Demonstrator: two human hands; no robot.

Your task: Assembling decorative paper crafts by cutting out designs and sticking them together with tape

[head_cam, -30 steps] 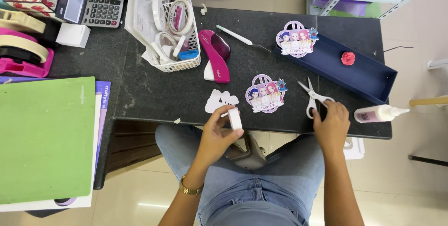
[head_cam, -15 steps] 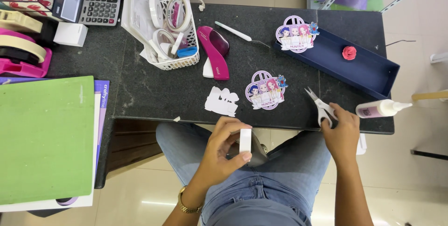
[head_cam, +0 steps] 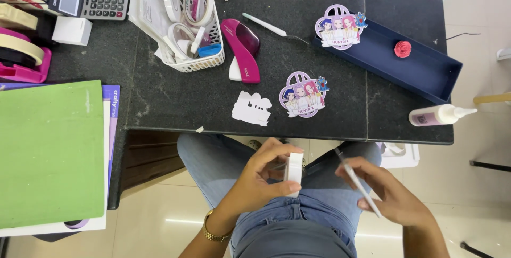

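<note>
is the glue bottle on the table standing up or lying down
Lying down: the glue bottle rests on its side near the table edge, nozzle pointing right.

Both hands over lap — left hand point(head_cam: 261, 175) pinching, right hand point(head_cam: 391, 197) gripping.
</note>
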